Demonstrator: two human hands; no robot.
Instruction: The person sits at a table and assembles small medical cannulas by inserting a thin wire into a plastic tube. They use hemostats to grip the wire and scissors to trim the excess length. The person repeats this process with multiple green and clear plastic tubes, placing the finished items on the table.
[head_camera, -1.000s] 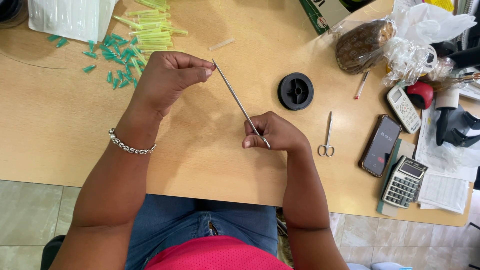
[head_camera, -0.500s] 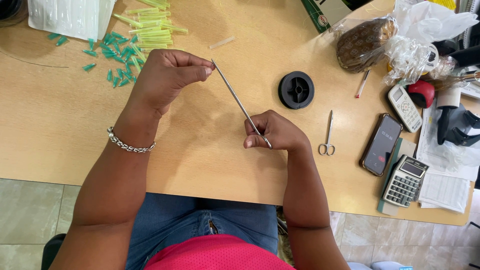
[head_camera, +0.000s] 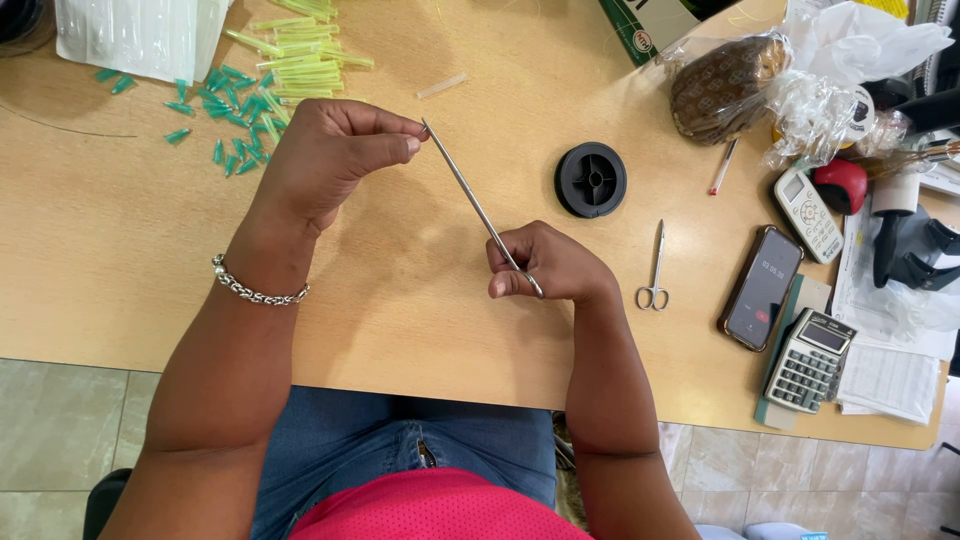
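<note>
1. Holding a thin metal rod (head_camera: 478, 206) at both ends: left hand (head_camera: 330, 160) pinches the upper tip between thumb and fingers, right hand (head_camera: 545, 265) is curled closed around the lower end.
2. Rod sits above the wooden table (head_camera: 120, 270), slanting from upper left down to lower right, in front of the person's torso.
3. Change from 1 s ago: almost none. Both hands keep the same pinch, the rod keeps the same slant; the right hand sits only a hair different. Judged as a steady hold, fine work going on at the tips rather than any repositioning.
4. Left wrist wears a silver chain bracelet (head_camera: 258, 291).
5. Nearby, untouched: black spool (head_camera: 591, 179) just right of the rod, small scissors (head_camera: 654, 270) beside the right hand, phone (head_camera: 761, 287), calculator (head_camera: 808, 347), green plastic tips (head_camera: 225, 115) and yellow-green tubes (head_camera: 305, 62) scattered at upper left, clear bag (head_camera: 135, 35) at the top edge.
6. Hard to make out: whether any thread or wire runs along the rod or from the spool; too thin to see. Rod's lower end is hidden inside the right fist. What the left fingertips grip at the upper tip besides the rod cannot be told.
7. Cut off: clutter at right edge, wrapped brown item (head_camera: 728, 88) partly behind plastic.
</note>
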